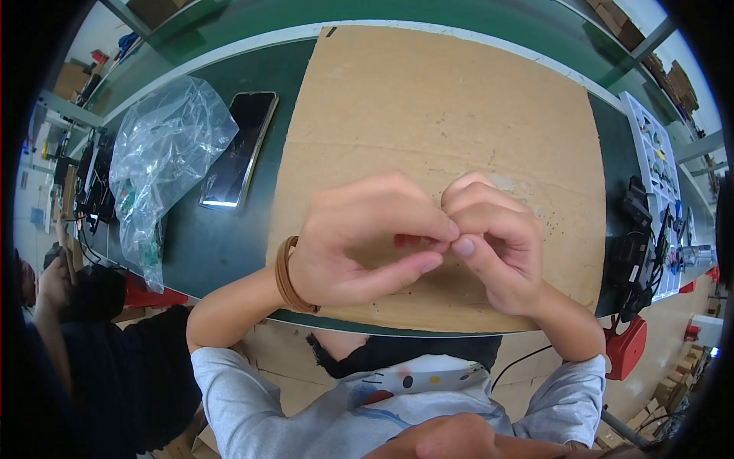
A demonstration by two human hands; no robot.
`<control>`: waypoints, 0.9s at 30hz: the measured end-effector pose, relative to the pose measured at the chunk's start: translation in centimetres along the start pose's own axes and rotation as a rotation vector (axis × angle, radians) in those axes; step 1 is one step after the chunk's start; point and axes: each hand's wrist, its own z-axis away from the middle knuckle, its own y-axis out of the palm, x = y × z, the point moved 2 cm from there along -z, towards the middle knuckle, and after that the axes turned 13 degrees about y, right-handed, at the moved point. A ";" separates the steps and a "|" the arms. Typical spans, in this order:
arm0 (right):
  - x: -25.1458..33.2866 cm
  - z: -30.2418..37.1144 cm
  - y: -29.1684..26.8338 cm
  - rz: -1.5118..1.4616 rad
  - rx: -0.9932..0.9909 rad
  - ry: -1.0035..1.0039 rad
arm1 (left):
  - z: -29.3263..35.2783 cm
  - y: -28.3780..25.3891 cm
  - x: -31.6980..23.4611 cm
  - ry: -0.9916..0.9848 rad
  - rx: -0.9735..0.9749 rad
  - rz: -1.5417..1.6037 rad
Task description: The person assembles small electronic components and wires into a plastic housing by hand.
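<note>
Both my hands meet over a brown cardboard sheet (436,99) on the bench. My left hand (340,226), with a brown band (287,275) at its wrist, has its fingers curled, and its fingertips touch those of my right hand. My right hand (505,249) is closed in a pinch, thumb against the forefinger. Whatever lies between the fingertips is too small or hidden to make out. A small reddish patch (407,241) shows inside the curl of my left fingers; I cannot tell what it is.
On the left, a clear plastic bag (172,130) with greenish parts lies beside a phone (241,149). Black adapters with cables (631,256) and a white compartment tray (650,134) stand at the right edge. Another person (122,367) sits at the lower left.
</note>
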 end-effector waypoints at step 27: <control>-0.6 0.1 0.1 -0.090 0.031 -0.021 | 0.2 0.8 -0.4 -0.065 -0.046 0.072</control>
